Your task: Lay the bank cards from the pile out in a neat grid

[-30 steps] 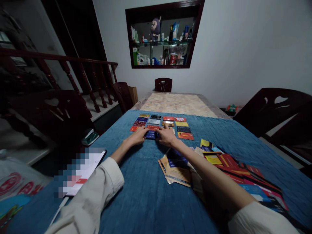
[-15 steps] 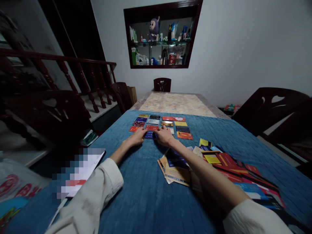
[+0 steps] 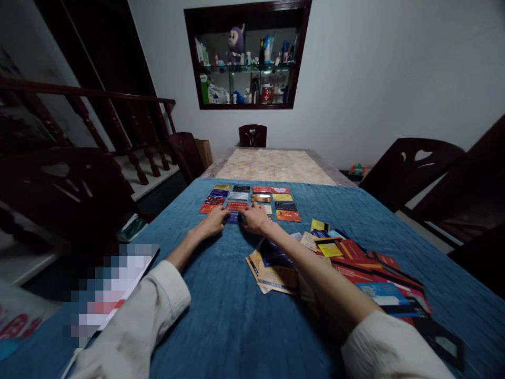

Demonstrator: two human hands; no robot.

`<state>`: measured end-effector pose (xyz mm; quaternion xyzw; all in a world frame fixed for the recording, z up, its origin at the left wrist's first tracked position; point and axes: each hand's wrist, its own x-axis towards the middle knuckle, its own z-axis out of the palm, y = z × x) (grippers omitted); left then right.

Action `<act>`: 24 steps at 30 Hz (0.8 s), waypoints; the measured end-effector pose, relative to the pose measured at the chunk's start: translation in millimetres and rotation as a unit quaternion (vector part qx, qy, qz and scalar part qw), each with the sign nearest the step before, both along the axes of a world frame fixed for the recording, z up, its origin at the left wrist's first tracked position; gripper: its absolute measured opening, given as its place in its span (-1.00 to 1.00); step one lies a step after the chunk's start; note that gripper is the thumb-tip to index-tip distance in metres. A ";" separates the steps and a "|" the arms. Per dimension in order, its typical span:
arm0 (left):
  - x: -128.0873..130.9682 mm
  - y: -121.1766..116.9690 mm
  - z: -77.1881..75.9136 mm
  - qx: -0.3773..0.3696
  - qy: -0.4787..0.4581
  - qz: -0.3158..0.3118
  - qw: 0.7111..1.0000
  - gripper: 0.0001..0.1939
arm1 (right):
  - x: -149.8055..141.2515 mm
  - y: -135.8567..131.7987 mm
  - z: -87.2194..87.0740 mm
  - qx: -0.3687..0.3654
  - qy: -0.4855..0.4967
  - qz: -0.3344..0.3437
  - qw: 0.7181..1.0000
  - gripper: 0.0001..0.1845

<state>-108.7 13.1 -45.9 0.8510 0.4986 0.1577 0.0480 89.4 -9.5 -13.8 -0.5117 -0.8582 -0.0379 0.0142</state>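
Note:
My left hand (image 3: 215, 221) and my right hand (image 3: 254, 218) reach to the near side of a grid of cards laid flat on the blue cloth. Between them lies a dark blue card (image 3: 233, 217), its left and right ends under my curled fingers. Just beyond it is a red card (image 3: 237, 206), with a silver-grey card (image 3: 238, 197) and a black card (image 3: 241, 188) farther up the same column. Left of that column, an orange-red card (image 3: 207, 209) sits close to my left hand. My right hand partly covers a pale card (image 3: 267, 209).
A loose heap of cards (image 3: 347, 266) spreads to the right, partly under my right forearm. Tan cards (image 3: 278, 279) lie nearer me. A blurred-out device (image 3: 118, 289) with a white cable is at the left table edge. Dark wooden chairs (image 3: 414, 166) surround the table.
The whole view has shifted, so the table and cards appear slightly farther left. My two hands stay at the ends of the dark blue card, which keeps its place in the grid.

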 end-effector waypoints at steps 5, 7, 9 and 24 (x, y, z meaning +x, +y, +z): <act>1.7 -1.1 -0.2 0.017 0.025 0.005 1.000 -0.64 | -0.5 -1.8 0.9 0.006 0.000 0.001 1.000 -0.55; 1.8 -0.6 -1.0 0.022 0.027 0.004 0.999 -0.65 | -0.4 -1.7 0.2 0.011 0.000 0.000 1.000 -0.56; 1.9 0.4 -2.0 0.028 0.028 0.005 0.999 -0.67 | -0.6 -1.9 -0.8 0.016 -0.001 0.000 1.000 -0.58; 16.5 -19.0 20.2 0.075 0.048 -0.037 0.995 -0.63 | 45.7 -30.4 13.6 0.070 0.018 0.003 0.997 -0.60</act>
